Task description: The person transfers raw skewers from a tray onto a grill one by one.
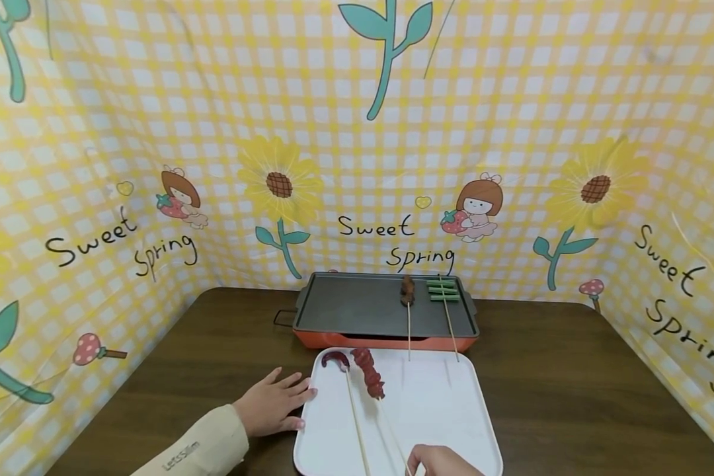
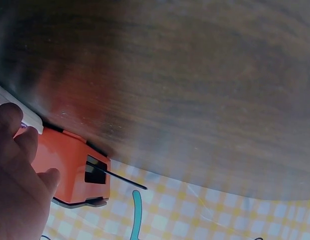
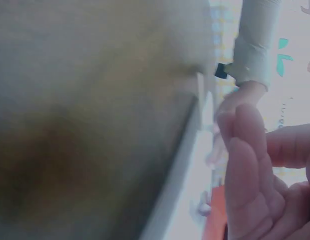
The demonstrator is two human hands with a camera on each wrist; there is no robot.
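In the head view, my right hand (image 1: 443,461) pinches the lower end of a wooden stick threaded with red meat chunks. This meat skewer (image 1: 369,375) slants up and left over the white tray (image 1: 440,410). Beside it on the tray lies another skewer with a dark red curled piece (image 1: 335,359). My left hand (image 1: 274,404) rests at the tray's left edge, fingers spread and fingertips on the rim. Part of that hand (image 2: 19,170) shows in the left wrist view. The right wrist view shows my right hand's curled fingers (image 3: 247,185); the stick is hidden there.
Behind the tray stands an orange electric griddle (image 1: 357,307) with a dark plate. On its right part lie a brown meat skewer (image 1: 407,291) and a green vegetable skewer (image 1: 443,291), their sticks reaching over the tray's far edge. Checked cloth (image 1: 345,152) surrounds the wooden table (image 1: 559,396).
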